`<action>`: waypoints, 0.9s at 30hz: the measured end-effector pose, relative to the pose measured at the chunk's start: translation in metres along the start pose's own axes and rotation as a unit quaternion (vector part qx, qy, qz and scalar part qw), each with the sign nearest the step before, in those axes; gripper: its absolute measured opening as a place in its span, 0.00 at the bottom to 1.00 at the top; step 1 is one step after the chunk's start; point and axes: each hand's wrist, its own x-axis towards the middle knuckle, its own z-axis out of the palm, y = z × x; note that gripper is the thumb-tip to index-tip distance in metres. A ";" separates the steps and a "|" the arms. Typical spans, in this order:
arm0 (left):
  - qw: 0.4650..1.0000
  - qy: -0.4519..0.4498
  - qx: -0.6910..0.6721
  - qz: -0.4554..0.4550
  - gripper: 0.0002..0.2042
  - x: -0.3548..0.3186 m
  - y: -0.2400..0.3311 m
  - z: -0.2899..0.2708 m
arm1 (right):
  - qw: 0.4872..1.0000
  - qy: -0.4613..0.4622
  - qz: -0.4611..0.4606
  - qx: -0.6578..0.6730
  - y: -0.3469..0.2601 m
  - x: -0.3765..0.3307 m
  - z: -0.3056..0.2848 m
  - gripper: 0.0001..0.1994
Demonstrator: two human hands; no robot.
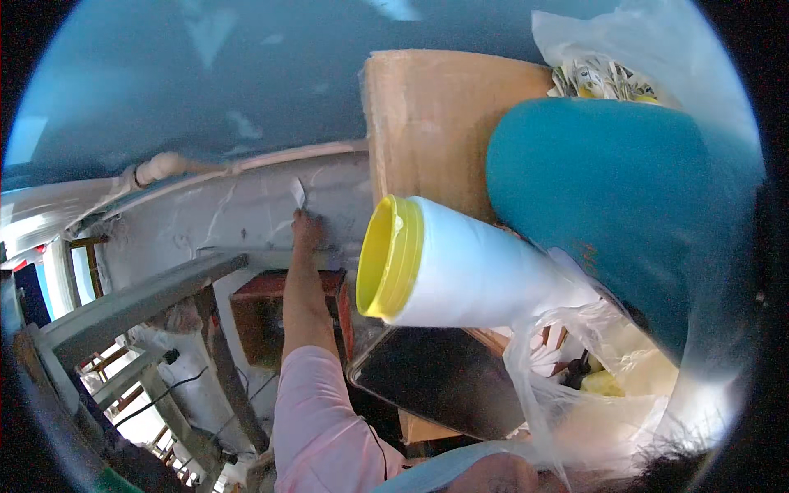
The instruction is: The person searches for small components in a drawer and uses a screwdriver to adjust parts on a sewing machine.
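Observation:
My left arm, in a pale pink short sleeve, reaches up from the lower edge. My left hand (307, 228) is closed around a small tool with a flat, pale blade, apparently a putty knife (298, 193). Its handle is mostly hidden in the fingers. The blade points upward against the grey, streaked wall (255, 205); whether it touches is hard to tell. Below the hand stands a reddish-brown box-like piece (288, 285). Nowhere in the picture does my right hand show.
A white tub with a yellow threaded mouth (468, 267) juts out close by. Behind it are a cardboard box (444, 123), a rounded teal object (592, 181) and clear plastic bags (608, 411). A pale pipe (271, 158) crosses the wall. Grey beams (148, 300) stand left.

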 end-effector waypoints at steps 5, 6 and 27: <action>0.953 0.232 -0.177 -0.078 0.19 -0.042 0.058 -0.042 | 0.998 -0.022 -0.049 0.034 0.013 0.001 -0.010 0.15; 0.909 0.291 -0.295 -0.052 0.14 -0.048 0.070 -0.031 | 0.997 -0.033 -0.064 0.039 0.019 -0.001 -0.015 0.15; 0.605 0.232 -0.693 -0.316 0.06 -0.401 0.312 -0.262 | 0.988 -0.066 0.014 0.139 -0.002 0.092 -0.079 0.15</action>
